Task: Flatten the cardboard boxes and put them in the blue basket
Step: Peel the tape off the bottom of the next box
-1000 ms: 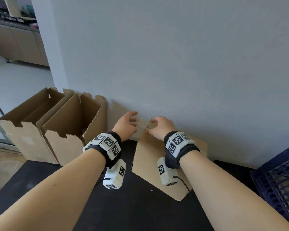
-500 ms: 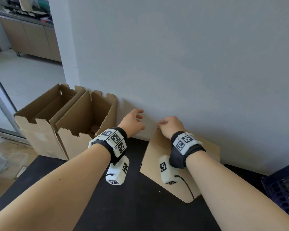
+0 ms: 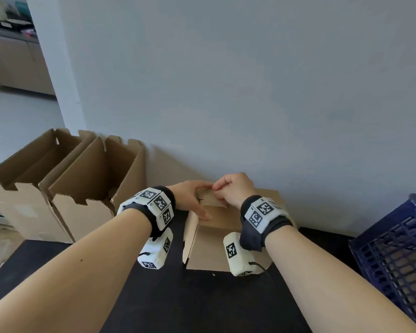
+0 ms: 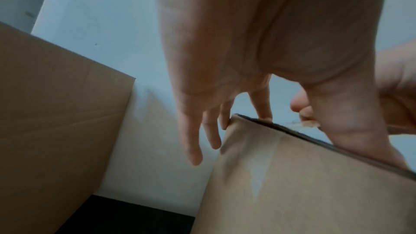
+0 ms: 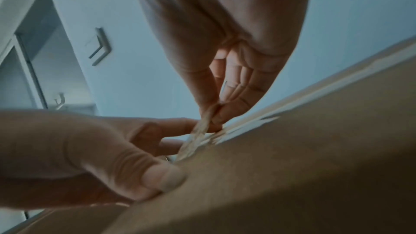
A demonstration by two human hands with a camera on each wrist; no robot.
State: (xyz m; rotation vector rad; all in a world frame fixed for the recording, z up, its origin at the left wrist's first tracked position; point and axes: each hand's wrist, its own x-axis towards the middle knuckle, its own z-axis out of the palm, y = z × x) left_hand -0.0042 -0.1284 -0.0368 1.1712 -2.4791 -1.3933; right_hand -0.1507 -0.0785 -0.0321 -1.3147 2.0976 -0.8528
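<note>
A closed brown cardboard box [image 3: 216,246] stands on the black table [image 3: 190,304] against the wall. My left hand [image 3: 190,200] clasps its upper left corner, thumb on the near face and fingers over the far edge [image 4: 225,124]. My right hand [image 3: 231,188] is at the top seam, where thumb and forefinger pinch a strip of clear tape [image 5: 198,131] that is partly lifted off the cardboard. The blue basket [image 3: 394,248] stands at the right edge of the table; something brown shows through its slots.
Two open-topped cardboard boxes [image 3: 94,183] [image 3: 22,188] stand side by side at the left, off the table's end. The grey wall [image 3: 250,104] runs close behind the box. A room with cabinets opens at the far left.
Both hands have closed on the top of the box, which has tipped away from the wall toward me. The right hand now pinches tape at the seam.
</note>
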